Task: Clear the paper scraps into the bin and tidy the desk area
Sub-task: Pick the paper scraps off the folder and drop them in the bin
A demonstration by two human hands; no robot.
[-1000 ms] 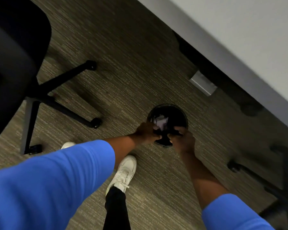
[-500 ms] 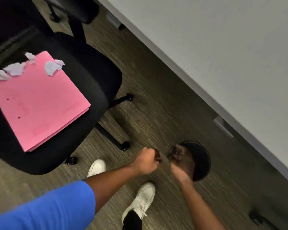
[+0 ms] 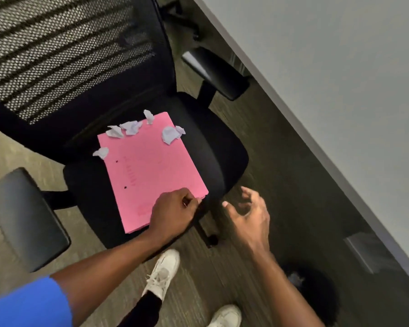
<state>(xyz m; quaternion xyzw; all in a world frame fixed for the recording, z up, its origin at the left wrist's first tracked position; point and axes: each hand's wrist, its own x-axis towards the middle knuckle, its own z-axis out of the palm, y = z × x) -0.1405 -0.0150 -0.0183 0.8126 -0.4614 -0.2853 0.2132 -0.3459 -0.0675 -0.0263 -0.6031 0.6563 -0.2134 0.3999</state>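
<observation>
While your left hand (image 3: 175, 214) lies curled on the near corner of the pink folder (image 3: 149, 168) on the chair seat (image 3: 217, 147), fingers seemingly pinching its edge, your right hand (image 3: 250, 215) hangs open and empty beside the seat. Five paper scraps (image 3: 171, 134) sit along the folder's far edge. The black bin (image 3: 316, 293) stands on the floor by your right forearm.

One head cam only, worn high, looking steeply down & slightly fwd, frame tilted so the bench edge (image 3: 293, 95) runs diagonally top to lower right. Close range: office chair seat (image 3: 222, 156) fills centre-left, forearms enter from the bottom, shoes and carpet floor (image 3: 281, 166) below. Wide-angle, edges blurred; no 2nd view to overlap.
</observation>
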